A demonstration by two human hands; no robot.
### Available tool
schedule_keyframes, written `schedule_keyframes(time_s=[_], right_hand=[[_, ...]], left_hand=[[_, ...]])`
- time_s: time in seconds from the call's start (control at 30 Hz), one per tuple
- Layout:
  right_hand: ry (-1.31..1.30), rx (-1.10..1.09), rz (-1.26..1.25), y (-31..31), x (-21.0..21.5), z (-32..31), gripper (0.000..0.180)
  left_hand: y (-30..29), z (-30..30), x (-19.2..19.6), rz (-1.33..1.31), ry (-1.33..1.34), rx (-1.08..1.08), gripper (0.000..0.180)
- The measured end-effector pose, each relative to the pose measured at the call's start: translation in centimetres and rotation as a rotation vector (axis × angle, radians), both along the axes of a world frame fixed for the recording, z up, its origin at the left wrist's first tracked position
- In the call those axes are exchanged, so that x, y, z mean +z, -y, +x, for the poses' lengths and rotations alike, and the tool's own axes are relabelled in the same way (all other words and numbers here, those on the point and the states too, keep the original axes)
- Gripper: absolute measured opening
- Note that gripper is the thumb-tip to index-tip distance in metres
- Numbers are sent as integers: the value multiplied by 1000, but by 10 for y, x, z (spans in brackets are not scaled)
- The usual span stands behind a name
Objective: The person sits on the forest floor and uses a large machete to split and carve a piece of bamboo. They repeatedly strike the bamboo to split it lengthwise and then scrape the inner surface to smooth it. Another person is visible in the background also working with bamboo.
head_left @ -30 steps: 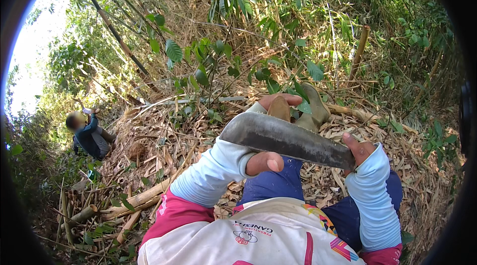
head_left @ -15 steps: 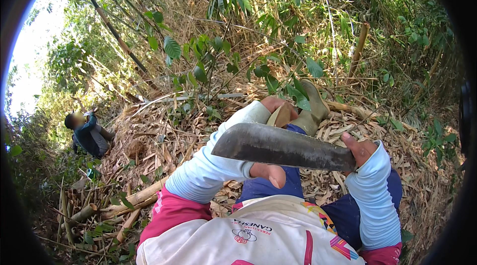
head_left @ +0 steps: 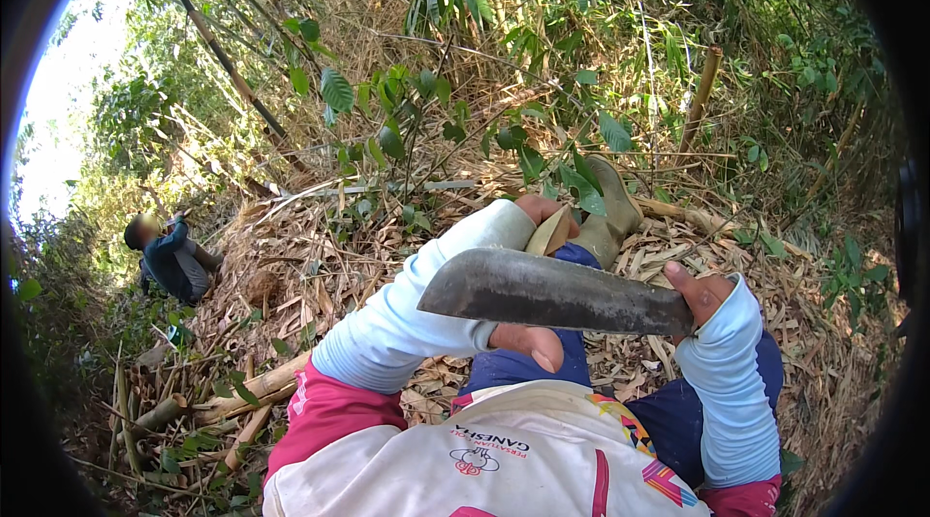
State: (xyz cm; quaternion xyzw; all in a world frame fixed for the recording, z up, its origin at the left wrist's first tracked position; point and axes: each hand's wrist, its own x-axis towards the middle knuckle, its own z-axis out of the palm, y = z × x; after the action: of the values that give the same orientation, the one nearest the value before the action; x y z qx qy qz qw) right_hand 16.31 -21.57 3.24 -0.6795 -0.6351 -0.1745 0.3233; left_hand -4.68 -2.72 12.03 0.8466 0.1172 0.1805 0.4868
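The machete point(head_left: 552, 292) lies crosswise before me, its broad dark blade reaching left with the edge line slightly tilted. My right hand point(head_left: 699, 296) is closed round its grip at the right end, thumb up against the blade; the handle is hidden. Behind the blade is my left hand point(head_left: 528, 341), its palm covered and its thumb stretched out below. Above the blade, my left fingers curl at a tan flat piece with a pointed end point(head_left: 550, 232), whose kind I cannot make out. Both forearms wear light blue sleeves.
My blue-trousered leg ends in an olive boot point(head_left: 612, 212) on dry leaf litter point(head_left: 320, 294). A leafy sapling point(head_left: 402, 120) grows ahead. Cut bamboo poles point(head_left: 257, 389) lie at lower left. A stump point(head_left: 699, 95) stands at far right. Another person point(head_left: 174, 260) sits at far left.
The blade has swung slightly, its tip a little lower and to the right. The left hand and the tan piece have shifted a little. The other person has barely moved.
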Motion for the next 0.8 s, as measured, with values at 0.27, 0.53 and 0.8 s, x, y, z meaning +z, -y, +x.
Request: schedule_keyframes(time_s=[0.27,0.53,0.8], right_hand=[[12,-16,21,0,-1,-1,78],[35,-46,33,1,-6,1,79],[14,-72,30,1,-8,-1,77]], left_hand=[[-7,-4,4,221,117,-202,68],[-1,-7,-6,133,63,-8,95],[2,-7,4,177,113,-88,62]])
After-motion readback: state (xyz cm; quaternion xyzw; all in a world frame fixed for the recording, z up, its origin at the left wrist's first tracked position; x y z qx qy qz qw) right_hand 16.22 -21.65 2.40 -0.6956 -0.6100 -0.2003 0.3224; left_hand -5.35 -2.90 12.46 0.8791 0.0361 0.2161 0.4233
